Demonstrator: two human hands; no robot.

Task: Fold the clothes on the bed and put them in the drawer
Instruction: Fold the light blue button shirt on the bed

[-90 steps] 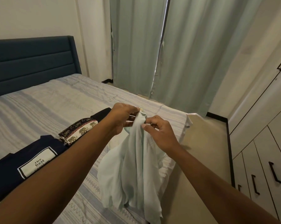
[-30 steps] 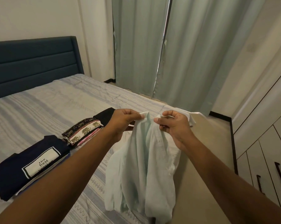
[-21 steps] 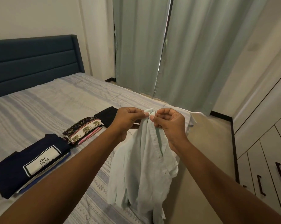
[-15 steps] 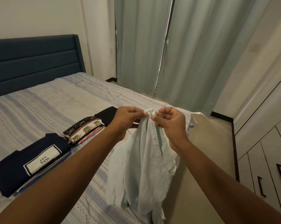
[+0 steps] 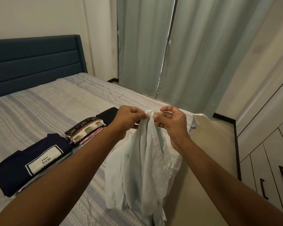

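The shirt (image 5: pixel 142 168) at lower centre is thin, matt, creased cloth. The bedspread (image 5: pixel 48 108) at left is ribbed woven cloth; the headboard (image 5: pixel 31 62), upper left, padded matt fabric; drawers (image 5: pixel 271 160), lower right, smooth.

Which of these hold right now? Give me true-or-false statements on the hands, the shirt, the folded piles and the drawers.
1. The left hand and right hand both pinch the top of the pale shirt. True.
2. The pale shirt lies spread flat on the bed. False: it hangs bunched from the fingers.
3. A folded navy garment with a white label lies on the bed. True.
4. One of the drawer fronts stands pulled open. False: all those in view are shut.
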